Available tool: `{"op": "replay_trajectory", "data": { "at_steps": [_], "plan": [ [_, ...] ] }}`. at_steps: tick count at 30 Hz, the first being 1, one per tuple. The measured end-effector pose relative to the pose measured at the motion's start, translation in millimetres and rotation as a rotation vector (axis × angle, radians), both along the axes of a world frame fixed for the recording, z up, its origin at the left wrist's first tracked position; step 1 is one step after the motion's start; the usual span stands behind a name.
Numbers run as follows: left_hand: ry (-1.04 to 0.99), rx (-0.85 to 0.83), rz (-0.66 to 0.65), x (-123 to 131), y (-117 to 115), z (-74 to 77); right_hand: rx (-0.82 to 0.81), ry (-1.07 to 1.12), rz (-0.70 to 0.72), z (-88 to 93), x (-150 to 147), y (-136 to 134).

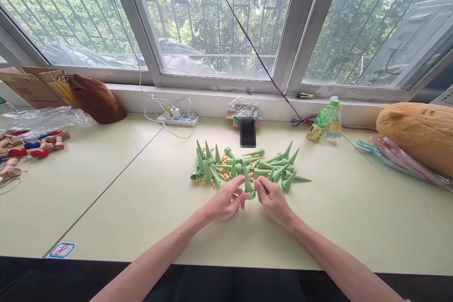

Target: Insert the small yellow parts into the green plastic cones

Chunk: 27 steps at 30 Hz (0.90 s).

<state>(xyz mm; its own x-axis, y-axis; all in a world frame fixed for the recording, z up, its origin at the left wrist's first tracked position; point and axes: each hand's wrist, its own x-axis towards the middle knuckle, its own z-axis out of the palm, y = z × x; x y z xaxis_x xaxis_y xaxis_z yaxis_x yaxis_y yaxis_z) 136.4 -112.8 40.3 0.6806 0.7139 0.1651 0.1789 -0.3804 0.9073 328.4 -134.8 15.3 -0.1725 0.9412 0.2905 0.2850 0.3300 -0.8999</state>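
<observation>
A heap of green cone-shaped spikes mixed with several small yellow pieces lies in the middle of the pale table. Both hands meet just in front of the heap. My left hand pinches the base of one upright green spike, its tip pointing away from me. My right hand is closed at the same spike's base from the other side, fingers pressed together. What lies between the fingertips is hidden.
A small dark device stands behind the heap. A power strip with white cables and a green bottle sit by the window sill. Red and blue wooden toys lie at left, a brown pouch behind, a plush toy at right.
</observation>
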Motion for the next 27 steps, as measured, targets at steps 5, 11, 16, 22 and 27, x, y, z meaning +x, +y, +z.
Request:
{"op": "replay_trajectory", "data": {
  "at_steps": [5,11,16,22,27],
  "plan": [
    [0.014,0.155,0.006,1.1,-0.5,-3.4,0.011,-0.044,-0.025,0.5,-1.1,0.5],
    [0.083,0.324,0.028,0.9,0.2,-13.1,0.016,-0.031,-0.028,2.9,-2.8,-0.3],
    [0.058,0.323,0.18,5.0,-0.6,-12.9,0.0,0.037,-0.11,-1.6,-5.1,-1.3],
    [-0.023,0.072,0.342,9.6,-2.4,-5.4,0.023,0.128,-0.202,-4.0,-3.7,-2.4],
    [0.037,-0.037,0.206,7.3,-2.4,-3.6,0.064,0.093,-0.12,-2.6,-3.0,-3.2]
  ]
}}
